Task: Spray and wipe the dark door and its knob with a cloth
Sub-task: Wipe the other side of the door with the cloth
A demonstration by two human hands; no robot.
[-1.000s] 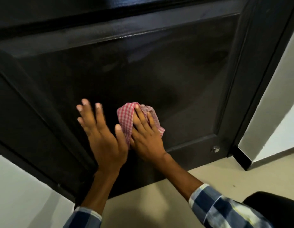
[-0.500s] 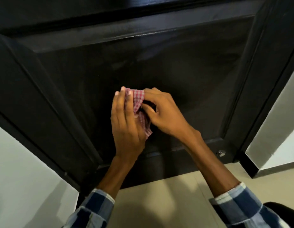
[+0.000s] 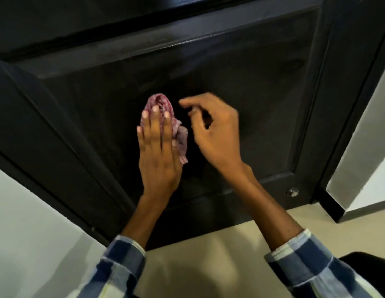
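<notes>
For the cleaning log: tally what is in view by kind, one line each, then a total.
Hands: 2, left hand with straight fingers pressing the cloth to the door, right hand apart from it, holding nothing
Checked cloth: 1
Dark door: 1
Small round metal fitting at the door's lower corner: 1
Total: 5

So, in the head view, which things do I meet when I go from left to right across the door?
White wall → left hand pressing the checked cloth → right hand → small metal stud → door frame → white wall on the right.
</notes>
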